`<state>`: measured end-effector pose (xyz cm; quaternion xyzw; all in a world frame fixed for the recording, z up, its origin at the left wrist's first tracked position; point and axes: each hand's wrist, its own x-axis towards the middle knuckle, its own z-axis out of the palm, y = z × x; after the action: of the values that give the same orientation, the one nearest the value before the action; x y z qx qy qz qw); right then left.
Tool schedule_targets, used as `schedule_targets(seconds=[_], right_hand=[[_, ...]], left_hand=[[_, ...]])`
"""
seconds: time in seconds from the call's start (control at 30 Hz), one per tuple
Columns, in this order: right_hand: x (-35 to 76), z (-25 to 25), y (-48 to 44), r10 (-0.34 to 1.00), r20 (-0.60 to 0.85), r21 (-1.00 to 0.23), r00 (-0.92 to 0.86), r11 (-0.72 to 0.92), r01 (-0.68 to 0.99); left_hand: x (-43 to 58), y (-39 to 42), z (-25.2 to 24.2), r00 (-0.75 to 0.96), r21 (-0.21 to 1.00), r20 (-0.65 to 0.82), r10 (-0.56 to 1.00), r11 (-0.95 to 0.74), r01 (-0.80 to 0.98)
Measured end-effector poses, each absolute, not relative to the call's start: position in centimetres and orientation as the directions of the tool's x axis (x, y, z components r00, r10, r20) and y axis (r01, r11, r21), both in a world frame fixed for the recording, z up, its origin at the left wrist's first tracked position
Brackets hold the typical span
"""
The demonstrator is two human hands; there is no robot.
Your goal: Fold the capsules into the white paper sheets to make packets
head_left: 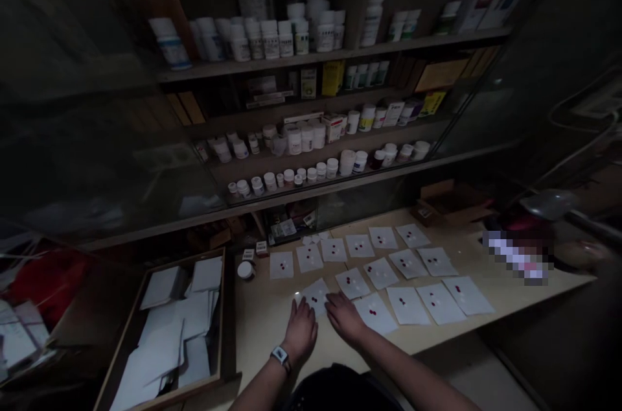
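Note:
A small white paper sheet (322, 288) with dark red and pale pills on it lies tilted on the desk between my hands. My left hand (300, 328) is at its lower left edge, fingers forward, thumb tucked close; a watch is on that wrist. At the right edge, my right hand (344, 315) has its bent fingers closed on the paper. The fingertips are dim and partly hidden. Right beside that hand is another paper sheet (381, 323) with red pills. More such sheets lie in rows behind and to the right, among them a back-row sheet (282, 273).
An open wooden drawer (221, 320) full of white paper stacks stands at the left. A white jar (245, 270) and small boxes sit near the desk's back left. Shelves (301, 187) of bottles rise behind. An open cardboard box (451, 203) and a blurred-out item are at the right.

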<state>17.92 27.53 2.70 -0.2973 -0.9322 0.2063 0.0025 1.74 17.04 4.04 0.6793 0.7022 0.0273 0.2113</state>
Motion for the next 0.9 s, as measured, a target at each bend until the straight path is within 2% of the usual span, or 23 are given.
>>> schedule_targets(seconds=[0.23, 0.4, 0.53, 0.7, 0.9], right_hand=[[16.2, 2.9, 24.8, 0.449, -0.167, -0.4, -0.878, 0.783, 0.476], [14.4, 2.0, 22.8, 0.389, -0.152, -0.408, -0.909, 0.813, 0.416], [13.5, 2.1, 21.7, 0.375, -0.142, -0.405, -0.916, 0.822, 0.4], [12.7, 2.6, 20.4, 0.388, -0.153, -0.386, -0.909, 0.823, 0.416], [12.4, 2.3, 18.7, 0.377, -0.084, -0.424, -0.923, 0.824, 0.375]], left_hand=[[1.0, 11.8, 2.8, 0.034, 0.364, -0.254, 0.966, 0.063, 0.929], [0.3, 9.5, 3.5, 0.002, 0.348, -0.279, 0.96, 0.099, 0.932], [-0.4, 8.3, 4.2, -0.025, 0.341, -0.324, 0.946, 0.142, 0.929], [-1.2, 6.9, 4.3, -0.009, 0.362, -0.314, 0.95, 0.129, 0.923], [-1.2, 6.8, 4.6, -0.018, 0.354, -0.338, 0.941, 0.145, 0.924]])
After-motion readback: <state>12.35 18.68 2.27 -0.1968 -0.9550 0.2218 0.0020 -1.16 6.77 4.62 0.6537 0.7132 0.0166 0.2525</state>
